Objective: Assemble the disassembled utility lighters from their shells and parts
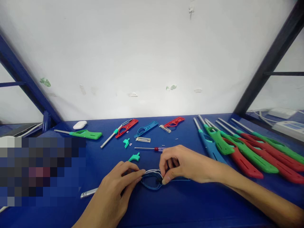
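Note:
A blue lighter handle half (152, 188) lies before me, its metal tube (89, 193) sticking out to the left beneath my left hand. Thin white wires (152, 171) run along the top of its trigger loop. My left hand (116, 183) is closed, thumb and forefinger pinching the handle's front end where the wires begin. My right hand (178, 163) pinches the wires at the loop's right side, beside a small black part (158, 181). Its curled fingers hide some of the handle. A green trigger piece (135, 157) lies just beyond my left hand.
Beyond my hands lie a screwdriver (154, 148), a clear fuel tank (143, 139), another green trigger (126, 142), and red (177, 121) and blue (147, 128) handle halves. Several long lighters (249, 152) fill the right side. A green lighter (89, 134) and white case (80, 125) are at left.

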`<action>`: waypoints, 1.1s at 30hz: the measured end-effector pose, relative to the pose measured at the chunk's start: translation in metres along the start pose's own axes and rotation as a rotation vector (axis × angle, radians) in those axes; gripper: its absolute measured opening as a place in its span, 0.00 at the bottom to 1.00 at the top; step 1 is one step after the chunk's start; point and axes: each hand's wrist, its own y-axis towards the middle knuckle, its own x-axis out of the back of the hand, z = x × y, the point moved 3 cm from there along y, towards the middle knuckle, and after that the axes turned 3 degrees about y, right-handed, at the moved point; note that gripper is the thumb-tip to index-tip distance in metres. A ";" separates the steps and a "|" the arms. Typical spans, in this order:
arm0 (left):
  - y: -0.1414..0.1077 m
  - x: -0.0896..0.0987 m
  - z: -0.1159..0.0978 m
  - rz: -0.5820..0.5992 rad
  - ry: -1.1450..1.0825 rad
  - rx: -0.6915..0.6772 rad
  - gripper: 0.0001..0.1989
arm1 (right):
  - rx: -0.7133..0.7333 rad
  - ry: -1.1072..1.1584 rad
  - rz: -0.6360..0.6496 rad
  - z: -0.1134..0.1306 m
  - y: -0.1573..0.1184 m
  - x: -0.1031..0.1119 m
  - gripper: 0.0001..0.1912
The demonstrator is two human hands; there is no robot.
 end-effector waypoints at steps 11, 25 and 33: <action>0.002 -0.001 -0.001 0.022 -0.016 0.025 0.15 | 0.047 -0.257 -0.070 0.014 -0.007 0.002 0.17; 0.001 0.028 0.005 0.055 0.137 0.116 0.11 | 0.117 -0.390 -0.086 0.015 -0.008 -0.006 0.23; 0.001 0.024 0.010 -0.055 -0.007 0.103 0.08 | 0.121 -0.397 -0.083 0.011 -0.007 -0.007 0.21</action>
